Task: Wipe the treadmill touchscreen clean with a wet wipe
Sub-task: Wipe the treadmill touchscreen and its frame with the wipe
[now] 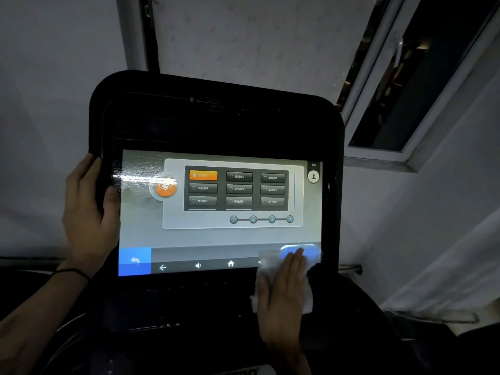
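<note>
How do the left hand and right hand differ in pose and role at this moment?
The left hand curls around the console's left edge, thumb on the front bezel, gripping it; the right hand lies flat with straight fingers. The left hand touches no cloth; the right hand presses a white wet wipe against the touchscreen's lower right corner. The left wrist wears a dark band; the right shows none. Both are bare and touch the console.

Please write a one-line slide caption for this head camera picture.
Right hand presses a white wet wipe flat on the lit touchscreen's lower right corner; left hand grips the console's left edge.
</note>
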Tool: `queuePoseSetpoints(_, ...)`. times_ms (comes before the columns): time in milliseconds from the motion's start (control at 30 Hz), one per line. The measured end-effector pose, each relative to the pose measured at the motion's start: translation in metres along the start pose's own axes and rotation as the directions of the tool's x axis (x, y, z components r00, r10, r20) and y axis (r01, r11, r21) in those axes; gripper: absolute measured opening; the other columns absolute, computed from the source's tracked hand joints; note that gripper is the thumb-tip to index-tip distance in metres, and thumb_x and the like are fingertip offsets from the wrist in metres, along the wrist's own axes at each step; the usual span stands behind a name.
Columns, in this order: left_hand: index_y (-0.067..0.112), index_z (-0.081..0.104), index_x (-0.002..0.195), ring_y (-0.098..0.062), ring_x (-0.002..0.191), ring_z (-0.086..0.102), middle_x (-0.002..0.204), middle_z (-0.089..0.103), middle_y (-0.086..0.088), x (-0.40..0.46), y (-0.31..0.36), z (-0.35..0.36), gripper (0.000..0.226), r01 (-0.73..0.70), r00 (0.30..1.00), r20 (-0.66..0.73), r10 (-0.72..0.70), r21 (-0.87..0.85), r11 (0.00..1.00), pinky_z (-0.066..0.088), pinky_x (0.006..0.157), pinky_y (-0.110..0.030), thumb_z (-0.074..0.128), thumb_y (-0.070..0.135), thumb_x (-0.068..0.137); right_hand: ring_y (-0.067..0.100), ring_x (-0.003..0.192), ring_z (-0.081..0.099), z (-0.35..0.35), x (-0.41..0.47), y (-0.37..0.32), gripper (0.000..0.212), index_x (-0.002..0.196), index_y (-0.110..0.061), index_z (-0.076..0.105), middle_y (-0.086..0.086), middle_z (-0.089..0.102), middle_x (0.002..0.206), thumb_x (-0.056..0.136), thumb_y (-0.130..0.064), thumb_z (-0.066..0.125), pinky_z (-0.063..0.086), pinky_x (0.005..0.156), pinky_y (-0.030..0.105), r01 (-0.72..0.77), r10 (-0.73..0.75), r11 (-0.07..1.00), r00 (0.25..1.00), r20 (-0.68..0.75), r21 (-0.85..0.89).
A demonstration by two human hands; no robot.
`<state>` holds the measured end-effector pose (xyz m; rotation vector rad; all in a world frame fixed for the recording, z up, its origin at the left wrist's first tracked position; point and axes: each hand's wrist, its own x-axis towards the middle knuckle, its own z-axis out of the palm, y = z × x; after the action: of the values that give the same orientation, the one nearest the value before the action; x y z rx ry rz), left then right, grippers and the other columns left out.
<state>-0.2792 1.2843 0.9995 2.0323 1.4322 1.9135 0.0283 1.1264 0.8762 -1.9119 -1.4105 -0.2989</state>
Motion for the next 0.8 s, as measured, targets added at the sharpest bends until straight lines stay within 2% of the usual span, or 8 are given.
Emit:
queuePoseSetpoints(67,0.028,0.038,0.152,-0.027,0.149,0.042,0.155,0.041,0.003,-0.001,0.001,0.0,0.048,-0.001,1.0,-0.005,0.001,0.004,1.0,0.032,0.121,-0.026,0.042,0.027,0.105,0.035,0.158,0.008,0.007,-0.014,-0.008,0.078,0.158,0.006,0.022,0.018,0.005,0.171,0.104,-0.048,0.04,0.017,0.124,0.046,0.073,-0.072,0.997,0.996,0.045,-0.013)
queuePoseSetpoints(133,0.028,0.037,0.152,-0.027,0.149,0.042,0.155,0.041,0.004,-0.001,0.003,0.0,0.048,0.003,1.0,-0.001,-0.003,0.008,1.0,0.03,0.12,-0.022,0.042,0.026,0.104,0.031,0.159,0.007,0.004,0.0,-0.017,0.079,0.16,0.001,0.017,0.017,0.005,0.171,0.104,-0.051,0.038,0.012,0.127,0.042,0.096,-0.092,0.995,0.992,0.087,-0.038)
queuePoseSetpoints(200,0.029,0.037,0.152,-0.027,0.148,0.042,0.155,0.04,0.006,-0.001,0.005,-0.001,0.048,0.005,1.0,0.0,-0.005,0.007,1.0,0.028,0.119,-0.017,0.042,0.025,0.104,0.024,0.159,0.004,-0.006,0.025,-0.017,0.079,0.162,-0.003,0.011,0.013,0.004,0.172,0.105,-0.052,0.034,0.007,0.127,0.038,0.08,-0.075,0.995,0.994,0.083,-0.056)
queuePoseSetpoints(300,0.03,0.036,0.152,-0.027,0.149,0.041,0.155,0.039,0.007,-0.001,0.005,-0.001,0.048,-0.002,1.0,0.008,0.002,0.01,1.0,0.028,0.12,-0.018,0.042,0.026,0.104,0.022,0.159,0.002,-0.014,0.042,0.004,0.078,0.162,-0.003,0.009,0.011,0.002,0.172,0.105,-0.051,0.033,0.014,0.125,0.044,0.011,-0.011,0.998,1.0,0.014,-0.055)
queuePoseSetpoints(400,0.029,0.038,0.153,-0.025,0.149,0.041,0.157,0.042,0.001,-0.001,0.003,0.0,0.049,0.02,1.0,0.006,-0.021,0.018,1.0,0.032,0.12,-0.025,0.042,0.029,0.104,0.027,0.159,0.003,-0.011,0.013,0.007,0.079,0.161,-0.001,0.014,0.012,-0.001,0.172,0.104,-0.053,0.034,0.023,0.121,0.05,-0.021,0.023,0.997,0.999,0.032,-0.072)
queuePoseSetpoints(533,0.028,0.038,0.153,-0.026,0.149,0.042,0.161,0.04,-0.008,-0.001,0.003,0.0,0.049,0.033,0.999,0.007,-0.033,0.027,0.999,0.034,0.12,-0.032,0.043,0.029,0.104,0.03,0.159,0.006,0.003,0.0,-0.019,0.08,0.16,0.001,0.019,0.016,0.007,0.171,0.105,-0.056,0.03,0.014,0.126,0.044,0.176,-0.169,0.983,0.977,0.134,-0.044)
queuePoseSetpoints(667,0.03,0.035,0.152,-0.026,0.15,0.041,0.156,0.039,0.002,-0.001,0.003,-0.001,0.05,0.009,1.0,0.014,-0.01,0.026,1.0,0.034,0.122,-0.032,0.043,0.028,0.103,0.025,0.16,0.001,-0.01,0.051,-0.012,0.079,0.161,0.0,0.013,0.011,0.001,0.172,0.105,-0.054,0.031,0.005,0.128,0.039,0.103,-0.1,0.993,0.993,0.06,-0.062)
queuePoseSetpoints(800,0.028,0.036,0.154,-0.027,0.15,0.041,0.161,0.04,-0.008,-0.001,0.003,0.0,0.052,0.037,0.999,0.009,-0.038,0.04,0.999,0.037,0.121,-0.038,0.044,0.027,0.103,0.03,0.159,0.006,-0.012,0.022,0.008,0.081,0.161,0.001,0.015,0.012,-0.002,0.172,0.104,-0.052,0.036,0.011,0.126,0.042,0.072,-0.069,0.995,0.996,0.048,-0.074)
